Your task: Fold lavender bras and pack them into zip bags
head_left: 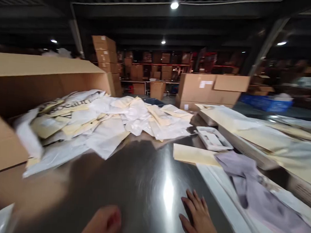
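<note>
My left hand point(103, 222) is curled into a loose fist above the near side of the shiny metal table point(136, 185), and nothing shows in it; motion smears it slightly. To its right, my right hand point(197, 216) has its fingers spread, palm down at the tabletop, holding nothing. Just beyond its fingers runs a white plastic sheet or bag point(219, 189). Across that lies a lilac glove-like cloth point(251, 184). A cream paper strip point(195, 154) rests near the cloth's upper end.
White and cream mailing bags point(102, 127) spill from a large open carton point(3, 143) on the left. A white plastic tray point(213, 138) sits at the right, beside long boxes topped with packets point(248, 130). Stacked cartons point(105, 54) and a big box point(198, 89) stand behind.
</note>
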Action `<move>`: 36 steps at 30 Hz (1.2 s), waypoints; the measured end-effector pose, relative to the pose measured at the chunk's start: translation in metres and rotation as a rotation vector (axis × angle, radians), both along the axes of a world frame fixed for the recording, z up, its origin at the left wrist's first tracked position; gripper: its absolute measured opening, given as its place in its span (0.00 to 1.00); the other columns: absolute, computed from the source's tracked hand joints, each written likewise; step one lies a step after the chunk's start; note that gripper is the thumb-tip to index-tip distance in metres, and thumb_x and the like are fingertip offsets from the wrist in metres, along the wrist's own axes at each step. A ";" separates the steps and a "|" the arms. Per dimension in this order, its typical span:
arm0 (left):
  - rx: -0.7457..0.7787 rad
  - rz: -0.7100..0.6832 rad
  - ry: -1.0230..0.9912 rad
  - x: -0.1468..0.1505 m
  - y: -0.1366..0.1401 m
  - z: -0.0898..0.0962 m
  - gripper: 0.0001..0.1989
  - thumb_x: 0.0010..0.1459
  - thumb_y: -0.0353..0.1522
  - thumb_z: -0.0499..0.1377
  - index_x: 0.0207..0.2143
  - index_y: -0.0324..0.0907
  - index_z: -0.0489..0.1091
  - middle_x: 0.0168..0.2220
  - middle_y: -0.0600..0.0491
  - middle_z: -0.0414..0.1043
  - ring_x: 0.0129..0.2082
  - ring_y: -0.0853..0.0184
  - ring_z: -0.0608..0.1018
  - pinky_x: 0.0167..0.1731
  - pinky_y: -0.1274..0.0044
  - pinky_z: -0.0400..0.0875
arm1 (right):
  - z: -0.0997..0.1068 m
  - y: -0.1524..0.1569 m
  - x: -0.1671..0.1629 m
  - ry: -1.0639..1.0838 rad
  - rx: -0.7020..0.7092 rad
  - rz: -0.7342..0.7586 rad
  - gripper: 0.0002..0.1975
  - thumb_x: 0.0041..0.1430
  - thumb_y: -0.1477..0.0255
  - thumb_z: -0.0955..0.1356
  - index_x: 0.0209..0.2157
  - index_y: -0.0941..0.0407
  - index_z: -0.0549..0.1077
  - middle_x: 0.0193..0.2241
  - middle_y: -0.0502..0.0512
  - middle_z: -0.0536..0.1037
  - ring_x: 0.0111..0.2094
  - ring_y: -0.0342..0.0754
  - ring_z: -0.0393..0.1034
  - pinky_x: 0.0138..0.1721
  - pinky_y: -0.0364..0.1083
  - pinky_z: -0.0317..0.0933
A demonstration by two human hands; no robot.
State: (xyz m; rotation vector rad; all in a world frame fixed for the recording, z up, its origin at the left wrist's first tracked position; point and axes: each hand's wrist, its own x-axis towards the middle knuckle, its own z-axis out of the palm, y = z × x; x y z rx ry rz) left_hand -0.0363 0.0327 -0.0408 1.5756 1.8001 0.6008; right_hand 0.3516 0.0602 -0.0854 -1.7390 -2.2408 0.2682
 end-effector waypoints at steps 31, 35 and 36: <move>0.169 0.012 0.780 -0.071 0.174 -0.002 0.27 0.66 0.46 0.49 0.57 0.35 0.64 0.59 0.38 0.66 0.61 0.54 0.66 0.61 0.60 0.55 | -0.007 0.001 -0.003 -0.087 0.180 -0.005 0.23 0.63 0.54 0.62 0.51 0.52 0.74 0.62 0.59 0.67 0.66 0.63 0.53 0.63 0.68 0.49; 0.248 -0.143 0.760 -0.027 0.154 0.001 0.29 0.64 0.49 0.51 0.52 0.32 0.69 0.49 0.37 0.73 0.51 0.53 0.75 0.53 0.61 0.65 | -0.003 -0.001 -0.005 -0.069 0.168 -0.011 0.22 0.62 0.55 0.62 0.50 0.53 0.75 0.60 0.60 0.69 0.65 0.64 0.54 0.62 0.68 0.49; 0.277 -0.197 0.742 -0.011 0.144 0.000 0.30 0.63 0.48 0.52 0.53 0.31 0.69 0.48 0.36 0.74 0.49 0.52 0.76 0.52 0.62 0.66 | -0.001 -0.003 -0.009 -0.055 0.165 -0.014 0.21 0.62 0.56 0.63 0.49 0.53 0.75 0.59 0.61 0.70 0.64 0.64 0.56 0.62 0.68 0.50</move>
